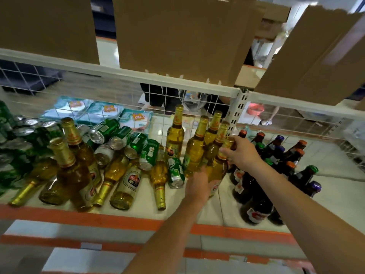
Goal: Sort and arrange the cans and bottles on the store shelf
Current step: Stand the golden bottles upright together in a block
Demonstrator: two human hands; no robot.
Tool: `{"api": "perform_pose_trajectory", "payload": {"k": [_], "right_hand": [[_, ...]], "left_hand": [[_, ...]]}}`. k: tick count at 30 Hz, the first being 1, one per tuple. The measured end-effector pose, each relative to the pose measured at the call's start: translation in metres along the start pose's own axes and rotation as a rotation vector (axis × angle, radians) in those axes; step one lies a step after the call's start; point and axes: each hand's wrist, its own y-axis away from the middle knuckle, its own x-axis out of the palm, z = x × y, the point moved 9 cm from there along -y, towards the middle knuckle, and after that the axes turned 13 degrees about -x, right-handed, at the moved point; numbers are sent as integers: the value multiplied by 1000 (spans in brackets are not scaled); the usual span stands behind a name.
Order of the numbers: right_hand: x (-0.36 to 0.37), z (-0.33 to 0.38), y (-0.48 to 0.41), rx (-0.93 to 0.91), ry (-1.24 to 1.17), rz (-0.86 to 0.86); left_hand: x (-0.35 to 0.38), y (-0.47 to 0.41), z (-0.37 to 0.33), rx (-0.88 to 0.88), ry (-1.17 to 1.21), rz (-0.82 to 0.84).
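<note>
The right hand (243,153) pinches the foil neck of a golden bottle (218,169) that stands near the middle of the shelf (138,212). The left hand (197,184) grasps the same bottle low on its body. Its fingers are blurred and partly hidden against the glass, and it covers part of the label. Just behind the held bottle, four more upright golden bottles (194,149) stand in a close group against the wire mesh (296,123).

To the left, other golden bottles (126,184) lie on their sides, mixed with tipped green cans (148,153). At the far left a stack of green cans (11,147) is smeared by blur and cut off by the frame edge. To the right stand dark bottles (254,202), and the right forearm hides some of them. Cardboard boxes (177,36) sit on the shelf above, cut off at the top. Pale packs (104,111) show dimly through the mesh, and their print is unreadable.
</note>
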Motion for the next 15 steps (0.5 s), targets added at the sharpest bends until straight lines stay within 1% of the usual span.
{"api": "perform_pose_trajectory", "payload": {"k": [4,11,15], "right_hand": [[-1,5,-1,9,41,16],[1,-1,1,42,-35,-6],[3,-3,1,52,-31,-12]], "left_hand": [[-1,3,-3,12,27,6],[0,5,0,6,59,25],[4,3,4,-17,85,17]]}}
